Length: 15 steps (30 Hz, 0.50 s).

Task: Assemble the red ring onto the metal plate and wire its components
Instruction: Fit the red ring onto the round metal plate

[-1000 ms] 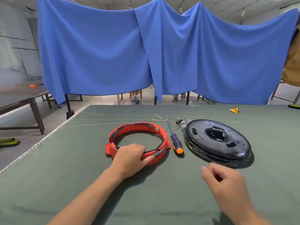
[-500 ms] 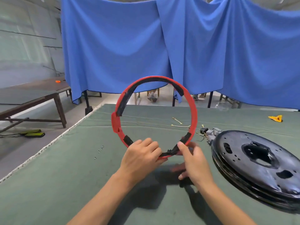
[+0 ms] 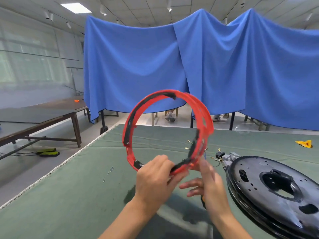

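Observation:
I hold the red ring (image 3: pixel 207 118) upright in the air above the green table, turned partly edge-on; black strips line its inner face. My left hand (image 3: pixel 153 180) grips its lower rim. My right hand (image 3: pixel 210 185) is just below and to the right of the ring with its fingers spread; its thumb is close to the rim, blurred. The black metal plate (image 3: pixel 276 187) lies flat on the table at the right. A cluster of wires and small connectors (image 3: pixel 222 156) lies at the plate's far edge.
A screwdriver (image 3: pixel 204 155) lies mostly hidden behind my right hand. Several small screws (image 3: pixel 108 173) lie left of my hands. Thin brass wire pieces (image 3: pixel 189 144) and a yellow scrap (image 3: pixel 305 143) lie farther back. The table's left edge (image 3: pixel 69 161) runs diagonally.
The ring went from lying flat on the table to raised upright, then turned partly edge-on. My right hand came in to the ring's rim and now has its fingers spread beside it.

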Available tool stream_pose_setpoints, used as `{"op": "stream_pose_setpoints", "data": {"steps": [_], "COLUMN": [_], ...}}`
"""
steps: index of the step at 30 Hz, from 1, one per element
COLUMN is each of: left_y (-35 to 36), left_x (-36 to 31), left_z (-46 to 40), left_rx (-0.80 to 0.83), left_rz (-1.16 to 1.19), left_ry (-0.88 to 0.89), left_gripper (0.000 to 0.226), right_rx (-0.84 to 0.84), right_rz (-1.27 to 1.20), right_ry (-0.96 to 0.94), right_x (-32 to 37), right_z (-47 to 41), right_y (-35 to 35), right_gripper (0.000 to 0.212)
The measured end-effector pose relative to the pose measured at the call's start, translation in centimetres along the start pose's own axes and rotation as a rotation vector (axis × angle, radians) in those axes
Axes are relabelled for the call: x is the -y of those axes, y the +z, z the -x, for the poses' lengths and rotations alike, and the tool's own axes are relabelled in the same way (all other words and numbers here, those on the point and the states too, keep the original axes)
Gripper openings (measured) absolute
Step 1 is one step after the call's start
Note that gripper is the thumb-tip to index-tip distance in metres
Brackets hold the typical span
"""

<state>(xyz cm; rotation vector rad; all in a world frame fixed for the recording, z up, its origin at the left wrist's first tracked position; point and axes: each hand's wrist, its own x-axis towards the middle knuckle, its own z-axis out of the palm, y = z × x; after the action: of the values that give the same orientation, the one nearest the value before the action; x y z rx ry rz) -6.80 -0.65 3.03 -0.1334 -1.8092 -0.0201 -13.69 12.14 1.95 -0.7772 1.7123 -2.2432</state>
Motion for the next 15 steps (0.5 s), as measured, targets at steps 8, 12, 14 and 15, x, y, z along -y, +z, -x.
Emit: {"op": "stream_pose_setpoints", "data": {"steps": [8,12,14,15], "left_y": [-1.3,-0.5,-0.4,-0.4], "left_x": [-0.5,2.3,3.5,3.9], "left_z": [-4.7,-2.5,-1.2,-0.6], "left_rx": [-0.621,-0.634,-0.623,-0.625], "left_rz": [0.748,1.074,1.212,1.243], "left_ry": [-1.262,-1.77,-1.921,-1.973], "left_gripper": [0.053,0.047,0.044,0.043], "right_rx": [-0.013,0.045,0.056,0.071], "right_rz": [0.305,0.468,0.56,0.6], "right_ry": [-0.147,-0.267,-0.323,-0.343], "right_x": [-1.3,-1.1,-1.1,-1.1], "right_z": [-0.2,-0.2,-0.3,-0.4], "right_y": [-1.4,-1.5,-1.6,-1.6], "right_gripper": [0.023,0.034,0.028,0.021]}}
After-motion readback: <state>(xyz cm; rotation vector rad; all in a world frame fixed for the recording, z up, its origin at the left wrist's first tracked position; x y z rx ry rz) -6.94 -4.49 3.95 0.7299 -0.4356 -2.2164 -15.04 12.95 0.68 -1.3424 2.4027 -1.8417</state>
